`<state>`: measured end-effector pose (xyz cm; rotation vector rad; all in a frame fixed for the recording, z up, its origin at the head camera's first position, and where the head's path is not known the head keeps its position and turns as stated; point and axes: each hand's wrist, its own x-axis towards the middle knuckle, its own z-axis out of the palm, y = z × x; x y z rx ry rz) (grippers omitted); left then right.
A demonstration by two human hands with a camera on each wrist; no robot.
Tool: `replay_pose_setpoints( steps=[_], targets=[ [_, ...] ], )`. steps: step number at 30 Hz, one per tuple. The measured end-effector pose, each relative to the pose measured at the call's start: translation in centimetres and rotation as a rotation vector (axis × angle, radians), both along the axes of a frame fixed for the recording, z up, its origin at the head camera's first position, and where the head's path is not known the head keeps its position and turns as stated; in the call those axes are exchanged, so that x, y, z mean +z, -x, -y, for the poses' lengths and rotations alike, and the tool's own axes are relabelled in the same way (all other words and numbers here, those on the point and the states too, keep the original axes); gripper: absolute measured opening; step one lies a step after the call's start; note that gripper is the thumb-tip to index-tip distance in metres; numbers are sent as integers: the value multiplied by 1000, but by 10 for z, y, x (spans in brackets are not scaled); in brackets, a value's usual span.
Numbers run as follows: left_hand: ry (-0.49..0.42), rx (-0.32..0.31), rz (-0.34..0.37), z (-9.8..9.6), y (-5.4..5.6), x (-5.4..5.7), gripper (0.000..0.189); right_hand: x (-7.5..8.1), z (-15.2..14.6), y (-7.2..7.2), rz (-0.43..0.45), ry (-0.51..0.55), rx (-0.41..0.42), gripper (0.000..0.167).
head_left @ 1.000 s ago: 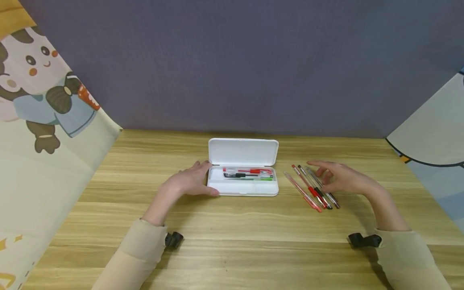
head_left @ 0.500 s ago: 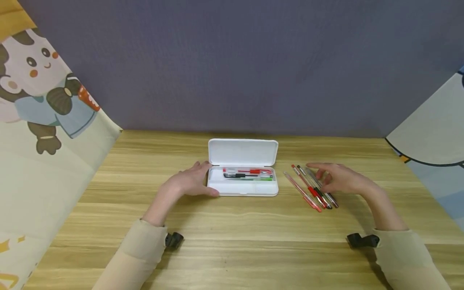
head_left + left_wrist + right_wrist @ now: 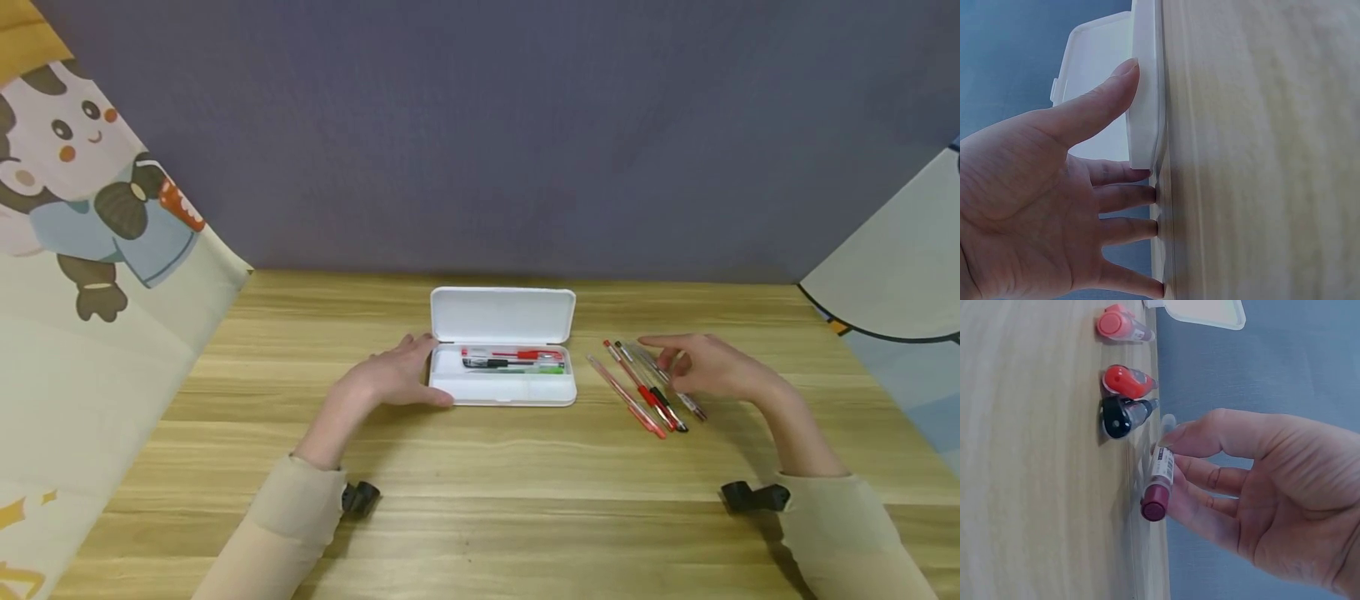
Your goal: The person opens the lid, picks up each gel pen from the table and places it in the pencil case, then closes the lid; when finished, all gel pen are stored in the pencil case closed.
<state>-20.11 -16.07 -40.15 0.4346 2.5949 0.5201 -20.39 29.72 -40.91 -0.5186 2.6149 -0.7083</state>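
Observation:
A white pencil case [image 3: 487,390] stands with its lid up and holds a red pen [image 3: 536,355], a black pen [image 3: 495,362] and a green pen [image 3: 553,371]. My left hand [image 3: 390,377] rests at its left end, thumb on the front wall and straight fingers spread beside the rear corner. Between thumb and fingers, my right hand [image 3: 716,371] pinches a clear pen with a dark-red end [image 3: 1159,481], slightly tilted. Left of it on the table lie a pink-red pen [image 3: 643,419], a red pen [image 3: 647,395] and a black pen [image 3: 659,397].
Wood-grain table [image 3: 465,500] runs under both hands. A grey-blue panel [image 3: 510,150] rises behind it. Cartoon-printed cloth [image 3: 82,208] bounds the left side, with another printed sheet [image 3: 900,258] at the right.
The dark-red-ended pen has swung away from the black pen, its near end lifting slightly up and right in my right hand. My left hand and the case stay put.

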Motion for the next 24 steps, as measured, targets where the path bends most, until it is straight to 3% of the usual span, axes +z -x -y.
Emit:
replay_pose_setpoints(
  steps=[7,13,24],
  targets=[
    [-5,2,-3,0,0,-1,99,5,1,-1,-29,42,-35,73],
    [-1,1,-5,0,0,-2,99,9,2,-3,-136,89,-30,71],
    [1,-3,-11,0,0,-2,100,18,12,-9,-324,65,-41,75]
  ],
)
